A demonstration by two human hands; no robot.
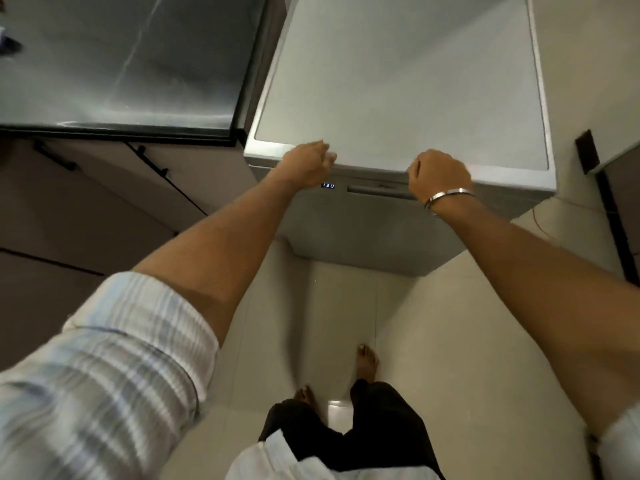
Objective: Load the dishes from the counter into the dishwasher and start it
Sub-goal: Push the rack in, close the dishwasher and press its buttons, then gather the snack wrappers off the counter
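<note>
The dishwasher (398,109) stood freestanding beside the steel worktop (117,60), its door closed and a small lit display (327,185) showing digits on the front panel, just left of the recessed door handle (377,194). No dishes were in sight anywhere: the visible part of the worktop carried none, and the inside of the machine was hidden behind the shut door.

The left hand (306,162) reached to the top front edge, just above the display, its fingers loosely curled and holding nothing that could be seen; whether a fingertip touched a button could not be told. The right hand (438,176), with a metal bangle (448,197) on the wrist, was curled over the front lip of the machine's top above the handle, its grip apparently closed on that edge.

Judging by the closed door and the lit display, the loading looked finished and the task was at its last step, choosing or starting the cycle. Whether the machine was already running could not be said.
</note>
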